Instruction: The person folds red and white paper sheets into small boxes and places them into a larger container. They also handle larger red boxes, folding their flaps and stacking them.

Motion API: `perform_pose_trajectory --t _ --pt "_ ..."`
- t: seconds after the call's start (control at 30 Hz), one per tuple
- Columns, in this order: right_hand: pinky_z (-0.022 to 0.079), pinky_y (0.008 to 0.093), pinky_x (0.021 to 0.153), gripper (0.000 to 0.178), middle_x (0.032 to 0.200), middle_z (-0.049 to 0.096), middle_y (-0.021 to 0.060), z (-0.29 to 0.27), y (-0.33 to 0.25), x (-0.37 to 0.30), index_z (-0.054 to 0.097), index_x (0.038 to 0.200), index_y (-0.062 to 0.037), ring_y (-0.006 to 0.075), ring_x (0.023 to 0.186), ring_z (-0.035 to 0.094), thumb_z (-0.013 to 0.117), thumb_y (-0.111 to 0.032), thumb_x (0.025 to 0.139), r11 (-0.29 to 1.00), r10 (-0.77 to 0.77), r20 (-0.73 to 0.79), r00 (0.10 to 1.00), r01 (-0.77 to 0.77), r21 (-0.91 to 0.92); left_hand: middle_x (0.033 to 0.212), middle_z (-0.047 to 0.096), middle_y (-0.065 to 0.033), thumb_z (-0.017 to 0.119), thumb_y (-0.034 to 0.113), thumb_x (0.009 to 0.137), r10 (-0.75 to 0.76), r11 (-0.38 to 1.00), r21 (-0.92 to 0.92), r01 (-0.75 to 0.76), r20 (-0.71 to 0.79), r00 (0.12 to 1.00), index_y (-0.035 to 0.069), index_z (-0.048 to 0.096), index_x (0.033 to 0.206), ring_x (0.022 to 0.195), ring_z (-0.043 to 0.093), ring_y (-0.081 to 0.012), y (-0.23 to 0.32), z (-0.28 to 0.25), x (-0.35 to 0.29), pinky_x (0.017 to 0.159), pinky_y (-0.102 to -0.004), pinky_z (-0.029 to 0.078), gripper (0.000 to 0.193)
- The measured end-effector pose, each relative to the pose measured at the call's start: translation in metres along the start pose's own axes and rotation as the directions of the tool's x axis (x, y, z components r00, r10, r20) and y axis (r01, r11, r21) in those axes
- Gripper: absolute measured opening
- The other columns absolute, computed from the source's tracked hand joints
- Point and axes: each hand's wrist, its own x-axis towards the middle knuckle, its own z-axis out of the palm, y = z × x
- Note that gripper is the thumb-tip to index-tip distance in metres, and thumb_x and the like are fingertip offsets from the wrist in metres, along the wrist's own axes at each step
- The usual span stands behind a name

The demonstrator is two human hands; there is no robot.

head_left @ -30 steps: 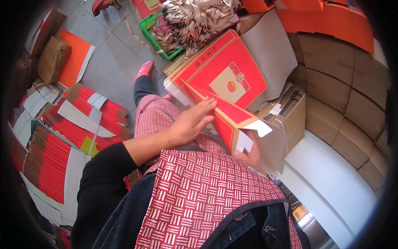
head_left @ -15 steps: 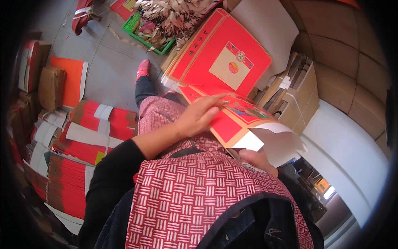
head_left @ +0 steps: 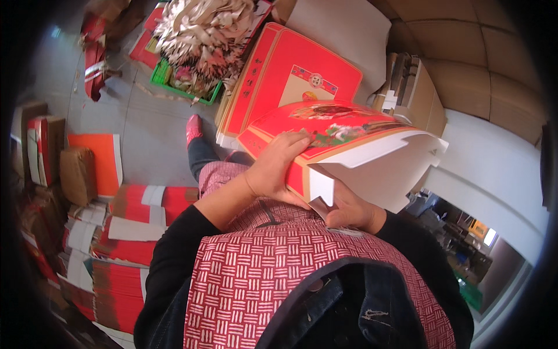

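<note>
Over my lap I hold a red printed cardboard box blank [head_left: 343, 125], partly folded, with tan borders and a colourful picture on its upper panel. That panel bows upward, and the white inner side shows at the right. My left hand [head_left: 279, 171] is closed round the blank's narrow side panel, fingers on top and thumb below near my apron. My right hand [head_left: 356, 210] grips the near end beside a small white flap [head_left: 321, 186]; some of its fingers are hidden behind the card. Just beyond lies a stack of similar flat red blanks [head_left: 317, 55].
A green crate [head_left: 204, 100] stands beyond the stack under a heap of pale strips [head_left: 203, 35]. Bundled red card stacks [head_left: 119, 294] fill the left side, near a brown packet [head_left: 78, 173] and an orange sheet [head_left: 99, 160]. Brown cartons [head_left: 447, 46] rise at the right.
My left hand has gone from lying flat on the blank to gripping its side panel. The blank's upper panel has lifted and bowed more. More of my right hand shows.
</note>
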Motion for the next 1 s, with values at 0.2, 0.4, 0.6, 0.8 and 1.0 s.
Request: perform_pose_trajectory --t 0.2,0.4,0.6,0.8,1.0 --pt "0.035 0.0334 0.101 0.066 0.124 0.05 0.0132 -0.023 -0.006 0.033 0.039 0.13 -0.0001 0.0193 0.118 0.045 0.07 -0.034 0.082 0.888 -0.196 0.156 0.968 0.243 -0.39 0.11 0.057 -0.0206 0.089 0.038 0.055 -0.128 0.986 -0.109 0.126 -0.014 0.992 -0.001 0.049 0.113 0.095 0.059 -0.0328 -0.025 -0.004 0.01 0.082 -0.0401 0.048 0.08" --pt "0.041 0.0357 0.097 0.055 0.121 0.057 0.0153 -0.037 -0.04 -0.001 0.052 0.125 0.002 0.0227 0.113 0.053 0.069 -0.029 0.084 0.618 -0.172 0.042 0.984 0.141 -0.773 0.112 0.056 -0.0145 0.086 0.018 0.063 -0.352 0.936 0.058 0.348 0.104 0.93 -0.002 0.048 0.118 0.103 0.057 -0.0255 -0.007 -0.017 0.009 0.089 -0.0364 0.046 0.07" --pt "0.047 0.0289 0.083 0.032 0.109 0.062 0.0095 -0.186 -0.052 -0.148 0.057 0.113 -0.0027 0.0148 0.096 0.059 0.061 -0.012 0.082 0.649 -0.756 -0.655 -0.009 0.125 -0.75 0.107 0.06 -0.0092 0.093 0.014 0.052 -0.527 0.849 0.003 0.529 -0.079 0.846 -0.002 0.053 0.111 0.097 0.058 -0.0203 0.001 -0.029 0.02 0.085 -0.0335 0.049 0.073" --pt "0.035 0.0348 0.1 0.075 0.131 0.052 0.0063 -0.265 -0.044 -0.155 0.039 0.139 -0.005 0.0184 0.117 0.048 0.068 -0.015 0.071 0.925 -0.376 -0.813 0.444 0.227 -0.304 0.108 0.059 -0.01 0.093 0.011 0.05 -0.55 0.825 0.135 0.549 -0.032 0.834 -0.002 0.049 0.114 0.097 0.059 -0.0183 -0.002 -0.044 0.016 0.083 -0.0314 0.05 0.079" --pt "0.039 0.0299 0.098 0.073 0.125 0.056 0.011 -0.285 -0.029 -0.125 0.048 0.135 -0.002 0.0215 0.117 0.052 0.053 0.01 0.063 0.918 -0.37 -0.686 0.626 0.131 -0.375 0.111 0.059 -0.0077 0.09 0.009 0.054 -0.407 0.817 0.336 0.469 -0.241 0.881 0.0 0.05 0.121 0.102 0.056 -0.0209 -0.014 -0.05 0.01 0.09 -0.0343 0.046 0.078"
